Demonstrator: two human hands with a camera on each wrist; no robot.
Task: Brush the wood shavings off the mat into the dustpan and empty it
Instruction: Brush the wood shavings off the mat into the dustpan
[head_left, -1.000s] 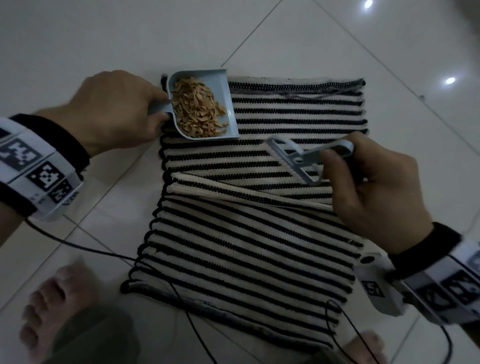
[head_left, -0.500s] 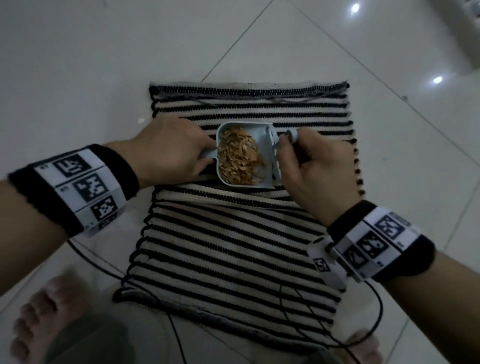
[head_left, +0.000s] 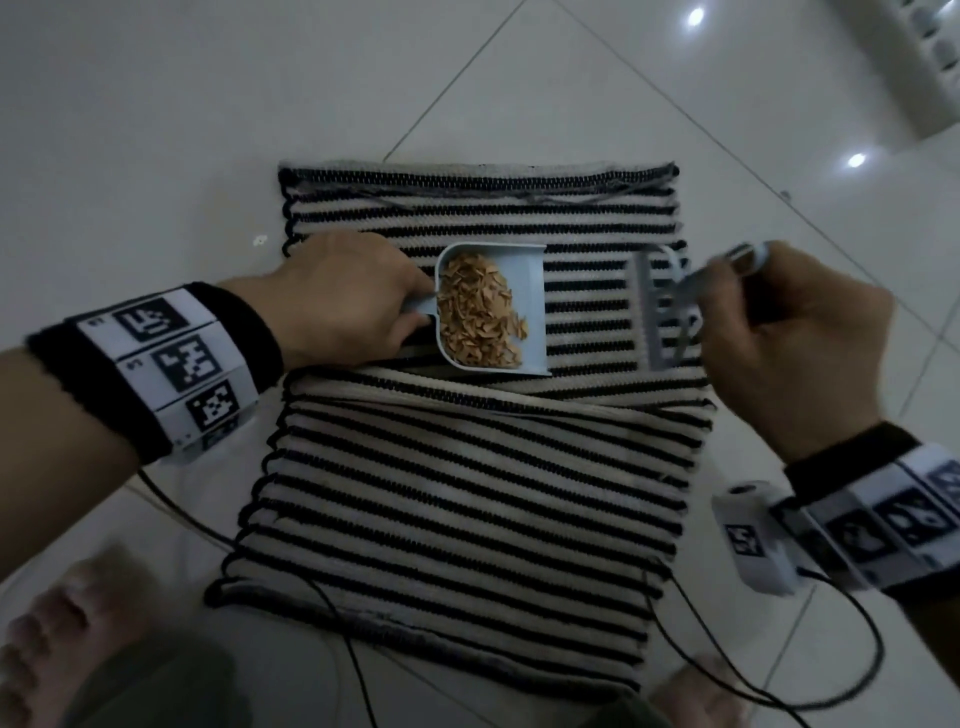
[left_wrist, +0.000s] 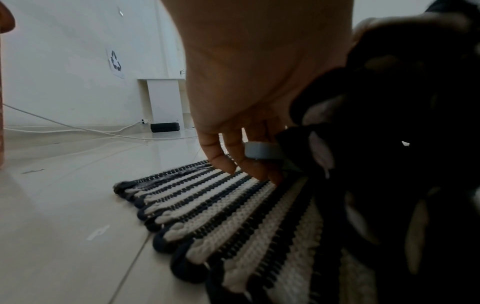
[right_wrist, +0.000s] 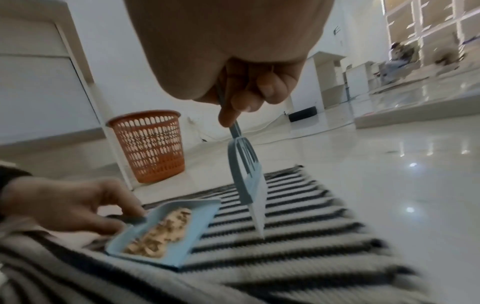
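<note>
We take the mat (head_left: 467, 493) as our landmark: it lies striped black and cream on the pale tiled floor (head_left: 156, 130), with a fold ridge running across its middle. On its far half, just beyond that ridge, sits the dustpan (head_left: 530, 306), pale blue, its open mouth facing right. Our left hand (head_left: 343, 296) grips its short handle at the mat's left edge, fingers curled round it (the left wrist view shows them wrapped over the grey-blue handle). The shavings (head_left: 480, 317) are heaped inside the pan. Our right hand (head_left: 795, 343), over the mat's right edge, pinches the brush (head_left: 662, 312) by its thin handle; the brush head hangs above the stripes, apart from the pan. Beyond the mat's far left corner stands an orange basket (right_wrist: 149, 146)
</note>
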